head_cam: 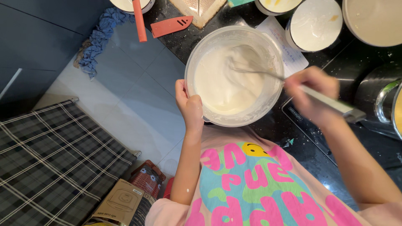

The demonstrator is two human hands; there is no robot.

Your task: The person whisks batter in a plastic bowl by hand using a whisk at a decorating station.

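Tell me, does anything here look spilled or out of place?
Yes. A crumpled blue cloth lies on the floor by the counter, and pale specks dot the black countertop near the mixing bowl. The batter itself stays inside the bowl.

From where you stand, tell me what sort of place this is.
Most likely a home kitchen: a black countertop, a mixing bowl of pale batter worked with a whisk, and more filled bowls alongside.

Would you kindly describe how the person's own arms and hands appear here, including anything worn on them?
Both forearms are bare, with no gloves, rings or watch to be seen. The left hand and right hand carry small pale flecks. The right hand is blurred. The arms come out of a pale pink T-shirt with bright pink, green and blue print.
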